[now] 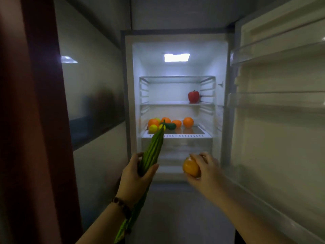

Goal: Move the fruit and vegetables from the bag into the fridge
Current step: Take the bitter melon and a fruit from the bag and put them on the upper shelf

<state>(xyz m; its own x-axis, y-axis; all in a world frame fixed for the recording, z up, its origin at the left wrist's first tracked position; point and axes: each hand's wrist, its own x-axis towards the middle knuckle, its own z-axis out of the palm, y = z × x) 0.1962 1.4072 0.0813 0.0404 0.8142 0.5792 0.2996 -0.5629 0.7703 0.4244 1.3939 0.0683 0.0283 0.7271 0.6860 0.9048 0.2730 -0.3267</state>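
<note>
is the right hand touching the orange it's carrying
Touching: the head view shows the right hand with fingers curled round the orange, no gap.

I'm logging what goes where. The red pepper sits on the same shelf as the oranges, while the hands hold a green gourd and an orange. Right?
Not quite. In the head view the red pepper stands alone on the shelf above the oranges. The left hand does hold the green gourd, the right hand an orange.

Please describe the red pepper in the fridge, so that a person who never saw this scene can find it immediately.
Look into the open, lit fridge straight ahead. On the glass shelf above the one with the oranges, near the right wall, stands the red pepper. It is alone on its shelf and the only red thing inside.
</note>
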